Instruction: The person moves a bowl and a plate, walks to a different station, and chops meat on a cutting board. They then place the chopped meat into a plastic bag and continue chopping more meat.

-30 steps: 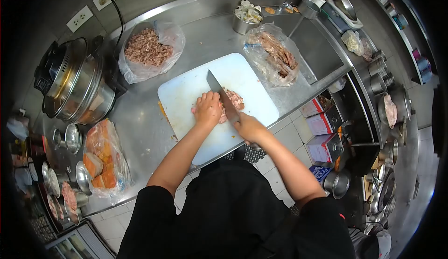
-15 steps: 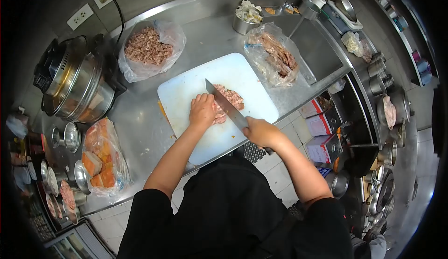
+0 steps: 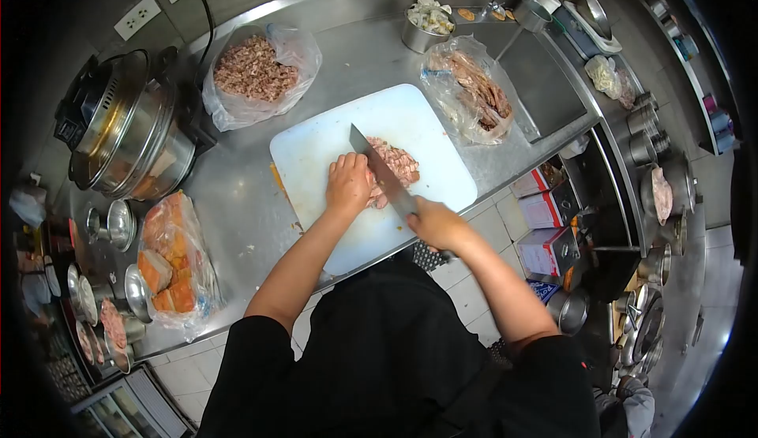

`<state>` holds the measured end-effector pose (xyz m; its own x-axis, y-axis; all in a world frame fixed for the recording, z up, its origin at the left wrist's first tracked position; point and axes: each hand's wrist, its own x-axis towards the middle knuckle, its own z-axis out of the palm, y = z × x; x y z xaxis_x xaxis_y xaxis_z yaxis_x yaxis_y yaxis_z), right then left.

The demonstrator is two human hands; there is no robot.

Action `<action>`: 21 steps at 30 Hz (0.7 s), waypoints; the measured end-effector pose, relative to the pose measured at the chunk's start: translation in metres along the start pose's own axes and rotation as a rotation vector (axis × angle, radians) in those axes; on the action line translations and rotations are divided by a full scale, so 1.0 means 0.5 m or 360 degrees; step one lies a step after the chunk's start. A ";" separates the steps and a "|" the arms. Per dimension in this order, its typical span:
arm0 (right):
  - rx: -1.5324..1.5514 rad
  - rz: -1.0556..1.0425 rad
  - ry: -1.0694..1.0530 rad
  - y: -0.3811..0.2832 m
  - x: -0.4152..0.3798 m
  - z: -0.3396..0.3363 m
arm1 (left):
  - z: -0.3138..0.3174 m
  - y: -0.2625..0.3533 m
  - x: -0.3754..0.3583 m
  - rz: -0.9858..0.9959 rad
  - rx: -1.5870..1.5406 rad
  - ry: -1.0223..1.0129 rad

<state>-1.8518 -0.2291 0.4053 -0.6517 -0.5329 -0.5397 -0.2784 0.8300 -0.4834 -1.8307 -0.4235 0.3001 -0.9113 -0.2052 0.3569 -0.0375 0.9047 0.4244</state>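
Observation:
On a white cutting board [image 3: 312, 150] lies chopped pinkish meat [image 3: 401, 163], cut into small pieces. My right hand [image 3: 437, 225] grips the handle of a broad kitchen knife [image 3: 382, 171]. The blade slants across the meat, its tip pointing away from me. With curled fingers, my left hand [image 3: 348, 185] holds down the uncut meat on the left side of the blade. My fingers partly cover that piece, so its full shape is hidden.
Behind the board, a plastic bag [image 3: 304, 55] holds chopped meat; another bag [image 3: 452, 102] with meat strips lies near the sink [image 3: 545, 87]. A steel pot [image 3: 422, 39] stands behind. Left are a glass-bowled cooker [image 3: 134, 138] and bagged orange-brown chunks [image 3: 174, 256].
The view has shifted slightly, so the board and bags appear a little displaced. Both hands keep their holds, and the knife remains across the meat with only a slight change.

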 end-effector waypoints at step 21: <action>0.0161 -0.0017 0.0247 -0.025 0.061 0.059 | 0.004 0.003 0.000 -0.0012 0.0052 -0.0010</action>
<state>-1.8475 -0.2608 0.3745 -0.7523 -0.5033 -0.4253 -0.2184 0.7994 -0.5597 -1.8315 -0.4214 0.2988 -0.9136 -0.2096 0.3484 -0.0574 0.9148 0.3997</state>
